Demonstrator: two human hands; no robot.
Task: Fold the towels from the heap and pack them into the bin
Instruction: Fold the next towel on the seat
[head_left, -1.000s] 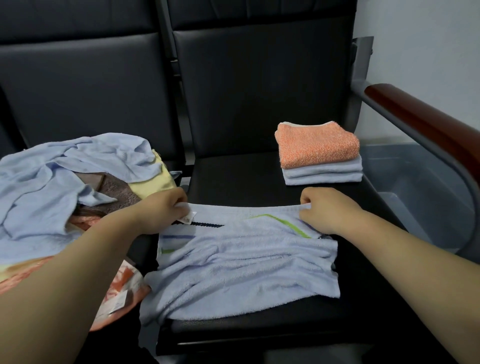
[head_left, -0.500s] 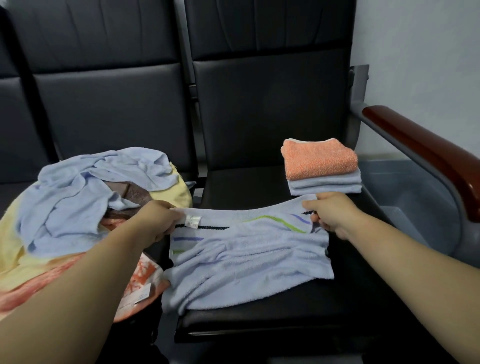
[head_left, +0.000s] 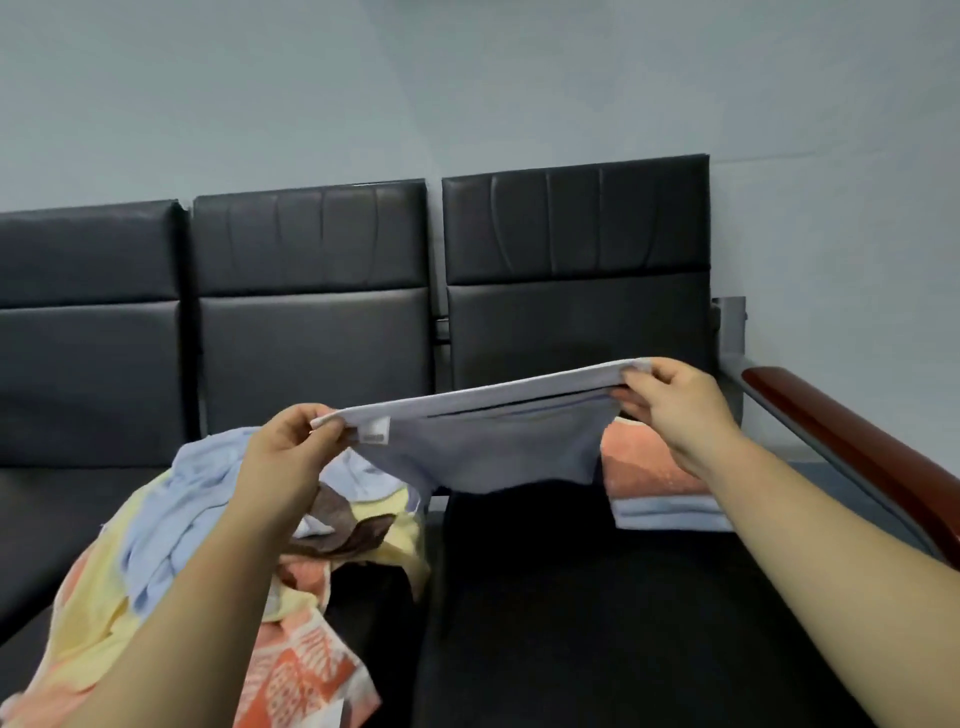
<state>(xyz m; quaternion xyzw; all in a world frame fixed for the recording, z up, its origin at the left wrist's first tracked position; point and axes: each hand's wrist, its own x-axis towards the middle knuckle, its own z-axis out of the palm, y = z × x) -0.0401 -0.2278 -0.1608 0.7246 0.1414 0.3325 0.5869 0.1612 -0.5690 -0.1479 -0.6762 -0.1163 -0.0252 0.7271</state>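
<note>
A pale blue towel (head_left: 493, 441) hangs stretched in the air above the black seat, its top edge taut and a small white label near the left corner. My left hand (head_left: 288, 452) pinches its left corner and my right hand (head_left: 670, 405) pinches its right corner. The heap of unfolded towels (head_left: 171, 540), blue, yellow, brown and orange, lies on the seat to the left. A stack of folded towels (head_left: 654, 483), orange on top of pale blue ones, sits at the back right of the seat, partly hidden by the held towel and my right arm. The bin is out of view.
Black padded seat (head_left: 597, 613) lies below the towel, with black backrests (head_left: 571, 270) behind. A wooden armrest (head_left: 852, 441) on a grey metal frame runs along the right. A pale wall rises behind the chairs.
Both hands have lifted the blue towel off the seat and hold it stretched in the air. The view has tilted upward, so the bin on the right has left the frame.
</note>
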